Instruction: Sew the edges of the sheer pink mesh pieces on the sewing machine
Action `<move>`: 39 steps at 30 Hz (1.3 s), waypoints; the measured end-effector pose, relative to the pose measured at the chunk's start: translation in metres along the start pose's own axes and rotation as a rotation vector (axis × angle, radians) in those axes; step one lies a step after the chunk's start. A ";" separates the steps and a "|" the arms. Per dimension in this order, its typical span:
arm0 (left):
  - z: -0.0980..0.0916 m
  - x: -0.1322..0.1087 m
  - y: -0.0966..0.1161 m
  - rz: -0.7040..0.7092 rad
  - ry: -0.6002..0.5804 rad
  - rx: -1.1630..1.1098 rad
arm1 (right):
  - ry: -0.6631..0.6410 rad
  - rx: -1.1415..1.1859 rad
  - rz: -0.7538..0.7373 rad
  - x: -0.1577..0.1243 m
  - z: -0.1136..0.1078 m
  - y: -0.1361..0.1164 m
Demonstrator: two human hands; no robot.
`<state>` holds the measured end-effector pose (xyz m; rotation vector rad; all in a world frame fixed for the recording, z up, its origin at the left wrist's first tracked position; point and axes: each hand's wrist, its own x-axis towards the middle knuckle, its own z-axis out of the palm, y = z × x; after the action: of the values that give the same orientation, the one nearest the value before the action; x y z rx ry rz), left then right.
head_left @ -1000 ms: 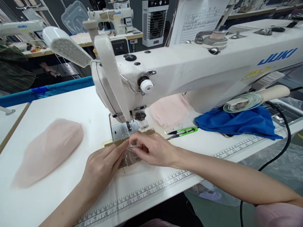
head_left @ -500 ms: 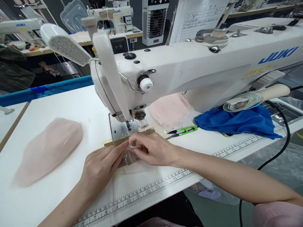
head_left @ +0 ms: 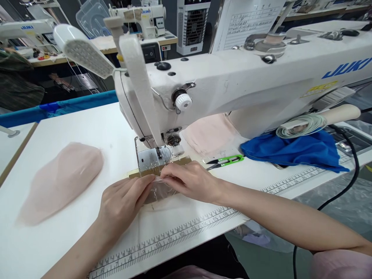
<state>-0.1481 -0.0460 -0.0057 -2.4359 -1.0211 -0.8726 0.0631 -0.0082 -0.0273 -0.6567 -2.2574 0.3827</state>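
Observation:
A small piece of thin, sheer pale fabric [head_left: 159, 180] is pinched between both hands, just in front of the needle area. My left hand [head_left: 126, 199] has its fingertips closed on the left end of it. Holding the right end, my right hand [head_left: 193, 181] pinches with thumb and forefinger. Beneath the hands lies a brown strip [head_left: 151, 171] taped to the table over the machine bed. The sewing machine's needle and presser foot [head_left: 158, 153] stand just beyond the fingers, above the metal plate [head_left: 145, 160].
On the left lies a sheer pink fabric piece [head_left: 62, 178]. Behind the needle sits a pink fabric stack [head_left: 211, 133]. Green thread snips [head_left: 229, 159] and a blue cloth [head_left: 293, 151] are to the right. A printed ruler [head_left: 162, 245] follows the front edge. The machine arm [head_left: 232, 81] hangs overhead.
Both hands stay close together at the same spot. The right fingers have uncurled slightly and drawn a little apart from the left ones, so the pale fabric shows stretched between them.

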 end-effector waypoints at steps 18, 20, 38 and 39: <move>0.006 0.004 0.013 -0.607 -0.516 -0.421 | -0.423 0.092 0.471 0.022 -0.030 -0.010; 0.014 0.000 0.010 -0.533 -0.462 -0.256 | -0.380 -0.079 0.413 0.019 -0.016 -0.004; 0.019 -0.003 0.014 -0.003 -0.251 0.102 | -0.294 -0.652 0.118 0.017 -0.006 0.008; 0.020 -0.002 0.013 -0.016 -0.243 0.091 | -0.240 -0.642 0.070 0.015 -0.007 0.007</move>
<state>-0.1313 -0.0449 -0.0233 -2.5021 -1.1375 -0.5305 0.0621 0.0068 -0.0172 -1.0575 -2.6013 -0.2674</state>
